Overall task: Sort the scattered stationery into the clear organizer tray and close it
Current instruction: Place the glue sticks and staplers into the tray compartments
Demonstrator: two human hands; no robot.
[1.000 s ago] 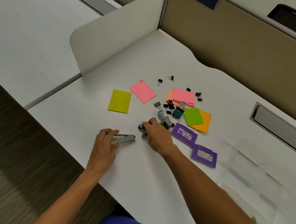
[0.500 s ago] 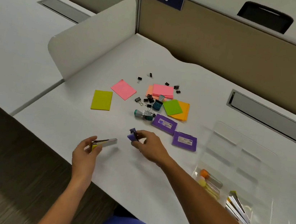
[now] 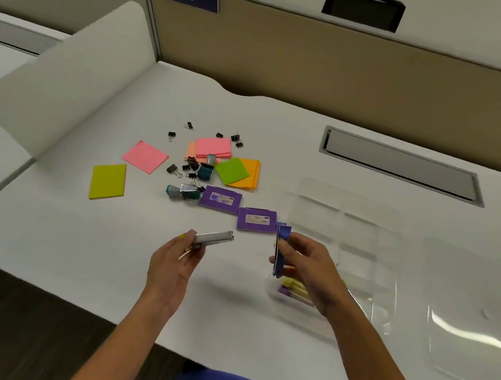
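The left hand (image 3: 174, 264) gripped a silver stapler (image 3: 212, 238); the right hand (image 3: 307, 269) pinched a blue stapler (image 3: 280, 251) upright, the clear tray (image 3: 364, 236) at its two o'clock

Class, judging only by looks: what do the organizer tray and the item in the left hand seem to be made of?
Organizer tray: likely clear glossy plastic; the desk shows through it and it glints. Item in the left hand: apparently metal, silvery with a bright sheen, though blur leaves that uncertain.
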